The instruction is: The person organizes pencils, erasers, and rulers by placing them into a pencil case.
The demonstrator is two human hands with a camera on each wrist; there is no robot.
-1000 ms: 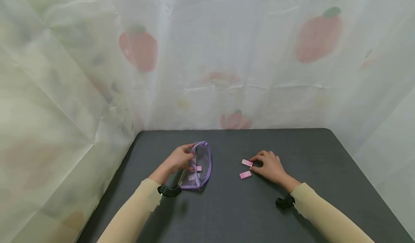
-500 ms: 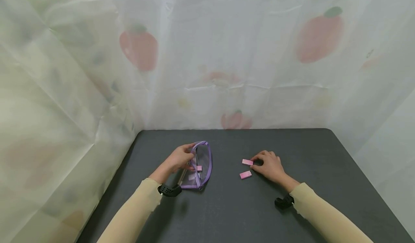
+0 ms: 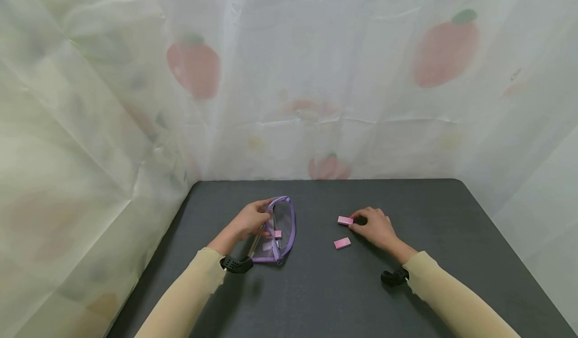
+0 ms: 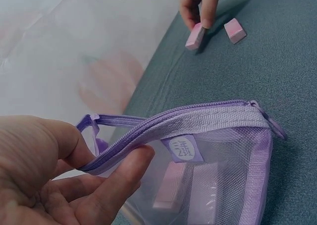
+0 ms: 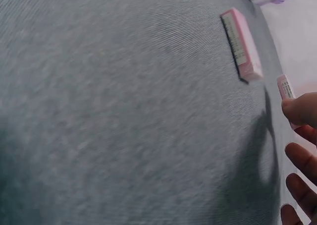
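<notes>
The left hand [image 3: 247, 222] pinches the zipper edge of a purple-trimmed clear mesh pouch [image 3: 278, 230], holding its mouth wide on the dark grey surface [image 3: 316, 288]; small pink blocks show inside. To the right, the right hand [image 3: 376, 226] pinches a small pink rectangular eraser [image 3: 345, 220]. A second pink eraser [image 3: 341, 243] lies just nearer.
</notes>
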